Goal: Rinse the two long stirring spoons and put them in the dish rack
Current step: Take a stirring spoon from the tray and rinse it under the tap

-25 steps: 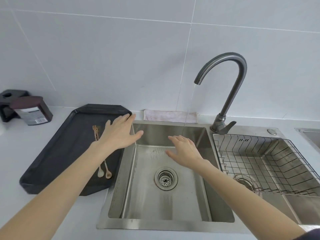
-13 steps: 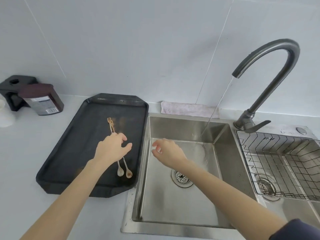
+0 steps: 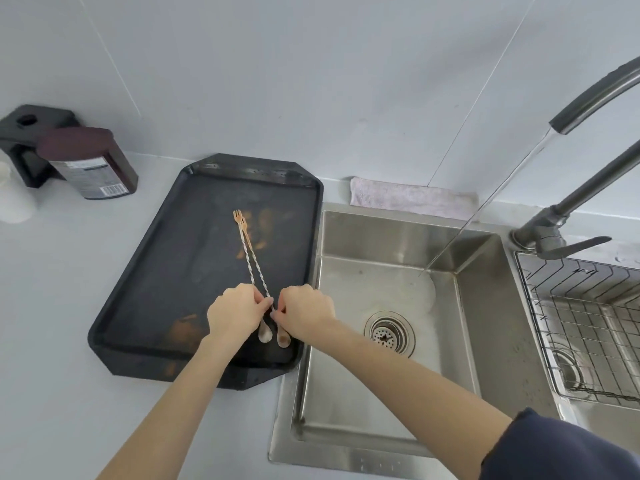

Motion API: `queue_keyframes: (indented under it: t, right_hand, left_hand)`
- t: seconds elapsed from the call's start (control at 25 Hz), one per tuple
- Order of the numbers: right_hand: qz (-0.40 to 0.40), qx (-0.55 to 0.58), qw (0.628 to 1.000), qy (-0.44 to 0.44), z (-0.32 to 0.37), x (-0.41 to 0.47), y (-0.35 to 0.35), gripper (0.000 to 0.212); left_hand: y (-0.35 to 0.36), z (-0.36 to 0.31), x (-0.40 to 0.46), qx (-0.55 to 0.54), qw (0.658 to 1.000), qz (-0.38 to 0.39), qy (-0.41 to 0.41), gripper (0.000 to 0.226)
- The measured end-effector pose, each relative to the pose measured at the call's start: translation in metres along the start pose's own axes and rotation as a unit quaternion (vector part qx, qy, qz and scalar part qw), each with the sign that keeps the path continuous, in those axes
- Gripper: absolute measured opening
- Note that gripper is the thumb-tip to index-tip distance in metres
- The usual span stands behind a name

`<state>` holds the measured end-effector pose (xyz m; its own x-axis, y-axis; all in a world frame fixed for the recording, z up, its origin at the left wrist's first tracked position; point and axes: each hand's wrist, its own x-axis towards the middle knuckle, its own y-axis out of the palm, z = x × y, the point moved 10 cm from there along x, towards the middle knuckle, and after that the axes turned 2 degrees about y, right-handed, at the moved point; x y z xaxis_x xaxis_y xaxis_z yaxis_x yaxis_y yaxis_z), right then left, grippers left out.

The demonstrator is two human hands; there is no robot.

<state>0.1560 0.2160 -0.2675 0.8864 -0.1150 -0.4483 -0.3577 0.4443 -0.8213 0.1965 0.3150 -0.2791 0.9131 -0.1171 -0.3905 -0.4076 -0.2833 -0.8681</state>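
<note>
Water runs into the sink already. Left hand and right hand each pinch one of two stirring spoons on the tray; rinsing and the dish rack remain.

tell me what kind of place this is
Most likely a kitchen counter, at home or in a small drinks bar. A steel sink sits under a running tap, with a wire dish rack beside it. Both hands pinch long stirring spoons over a stained black tray.
</note>
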Motion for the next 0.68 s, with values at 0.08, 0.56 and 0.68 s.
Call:
queue_keyframes:
  t: [0.08,0.56,0.68]
  right_hand:
    - [0.003,-0.035,0.999,-0.001,0.006,0.003,0.003,0.020]
    - [0.043,0.016,0.998,0.034,0.004,0.005,0.008,0.033]
    - [0.033,0.051,0.997,0.056,-0.005,0.007,0.008,0.035]
  left_hand:
    - [-0.001,0.000,0.003,-0.007,1.000,-0.007,-0.005,0.028]
    - [-0.001,0.001,0.007,-0.063,0.997,0.023,-0.025,0.028]
    - [0.004,0.003,0.013,-0.114,0.993,0.037,-0.024,0.029]
